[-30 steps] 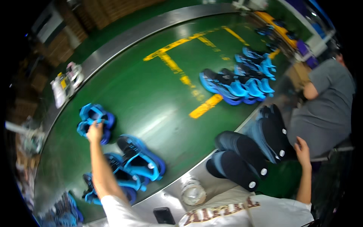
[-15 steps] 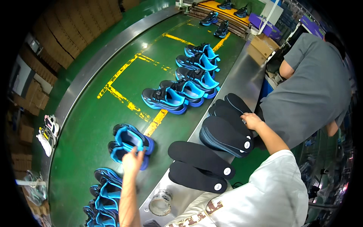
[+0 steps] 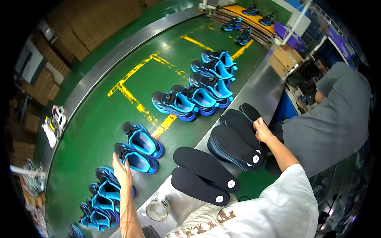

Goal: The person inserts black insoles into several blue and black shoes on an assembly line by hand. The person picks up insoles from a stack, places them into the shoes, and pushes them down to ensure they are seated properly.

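My left hand point(image 3: 123, 173) rests with its fingers apart on the heel of a blue and black shoe point(image 3: 135, 158) on the green conveyor belt point(image 3: 99, 119); its twin point(image 3: 143, 139) lies just beyond. My right hand point(image 3: 262, 131) lies on top of a stack of black insoles point(image 3: 234, 144) on the metal ledge point(image 3: 262, 85); whether it grips one I cannot tell. Two single black insoles point(image 3: 202, 174) lie side by side nearer to me.
More blue shoe pairs point(image 3: 198, 93) sit in a row farther up the belt, and several others point(image 3: 99, 198) crowd the near left. A person in a grey shirt point(image 3: 337, 115) sits at the right. A tape roll point(image 3: 157, 208) lies on the ledge.
The view has swung left to right along the belt. My left hand stayed on the blue shoe pair; my right hand stays on the insole stack.
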### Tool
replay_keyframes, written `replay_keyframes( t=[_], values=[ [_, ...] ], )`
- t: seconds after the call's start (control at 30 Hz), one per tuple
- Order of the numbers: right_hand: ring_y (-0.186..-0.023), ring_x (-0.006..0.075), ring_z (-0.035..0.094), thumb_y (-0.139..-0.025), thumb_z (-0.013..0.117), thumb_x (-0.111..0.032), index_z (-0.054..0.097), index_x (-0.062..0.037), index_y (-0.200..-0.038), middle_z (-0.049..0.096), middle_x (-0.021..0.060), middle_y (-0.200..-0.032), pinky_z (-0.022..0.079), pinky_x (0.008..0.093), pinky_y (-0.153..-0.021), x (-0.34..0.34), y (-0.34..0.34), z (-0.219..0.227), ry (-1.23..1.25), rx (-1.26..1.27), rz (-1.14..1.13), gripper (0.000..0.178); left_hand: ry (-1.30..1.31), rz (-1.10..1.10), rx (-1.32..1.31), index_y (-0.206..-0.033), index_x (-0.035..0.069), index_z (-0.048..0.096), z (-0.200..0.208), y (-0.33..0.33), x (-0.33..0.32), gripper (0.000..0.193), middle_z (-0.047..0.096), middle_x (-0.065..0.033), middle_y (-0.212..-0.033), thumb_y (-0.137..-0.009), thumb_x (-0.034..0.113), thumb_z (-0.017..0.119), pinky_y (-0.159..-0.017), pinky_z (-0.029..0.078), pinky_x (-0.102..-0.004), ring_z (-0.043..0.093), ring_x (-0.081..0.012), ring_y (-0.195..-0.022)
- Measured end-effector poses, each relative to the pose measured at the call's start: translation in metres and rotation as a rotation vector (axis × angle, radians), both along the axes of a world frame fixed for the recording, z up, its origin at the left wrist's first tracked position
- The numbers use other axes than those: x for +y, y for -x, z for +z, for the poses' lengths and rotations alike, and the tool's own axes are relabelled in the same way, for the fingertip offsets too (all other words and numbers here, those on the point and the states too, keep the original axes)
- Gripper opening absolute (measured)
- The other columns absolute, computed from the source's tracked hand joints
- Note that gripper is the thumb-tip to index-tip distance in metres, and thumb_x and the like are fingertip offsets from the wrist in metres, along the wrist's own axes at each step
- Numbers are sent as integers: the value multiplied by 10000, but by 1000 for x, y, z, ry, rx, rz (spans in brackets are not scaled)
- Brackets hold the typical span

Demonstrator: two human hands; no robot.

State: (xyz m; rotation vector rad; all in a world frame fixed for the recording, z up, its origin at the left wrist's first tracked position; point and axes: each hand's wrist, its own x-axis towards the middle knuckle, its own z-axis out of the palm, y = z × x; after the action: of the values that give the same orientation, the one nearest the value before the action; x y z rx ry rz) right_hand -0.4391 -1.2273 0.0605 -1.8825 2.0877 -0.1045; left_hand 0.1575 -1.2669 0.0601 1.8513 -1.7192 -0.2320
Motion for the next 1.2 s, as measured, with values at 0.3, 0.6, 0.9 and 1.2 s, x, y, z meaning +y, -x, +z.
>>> replay_keyframes(
  t=[0.3,0.6,0.9,1.2],
  values=[
    [-916,276,536,-558,732,-192,477,-70,-977,509,110,-942,426,377,-794,-31,-23,56,-196,504,267,506,-25,-31,112,-1126,101,519,11,-13,-15,372,590,-158,-960,-798,268,574,-713,453,-331,577,-261,-880],
    [-972,273,533,-819,549,-135,595,-32,-1022,523,170,-1138,417,348,-831,-87,-237,169,395,-308,508,232,-171,225,891,-762,19,564,-12,-22,-17,298,469,40,-630,-855,300,531,-496,305,-218,376,-45,-578],
    [-720,249,528,-677,561,-99,560,-25,-640,583,142,-935,452,327,-677,-61,-420,50,346,-55,1097,83,-201,308,678,-1058,-3,565,5,4,-2,396,492,-59,-512,-803,300,577,-461,368,-273,446,-97,-479],
    [-741,316,586,-750,560,-230,566,-9,-853,559,167,-874,491,403,-663,-57,-466,27,73,-36,902,244,-260,226,902,-1034,-17,580,-7,-23,4,428,595,-33,-668,-765,312,631,-543,407,-225,506,-77,-591]
  ],
)
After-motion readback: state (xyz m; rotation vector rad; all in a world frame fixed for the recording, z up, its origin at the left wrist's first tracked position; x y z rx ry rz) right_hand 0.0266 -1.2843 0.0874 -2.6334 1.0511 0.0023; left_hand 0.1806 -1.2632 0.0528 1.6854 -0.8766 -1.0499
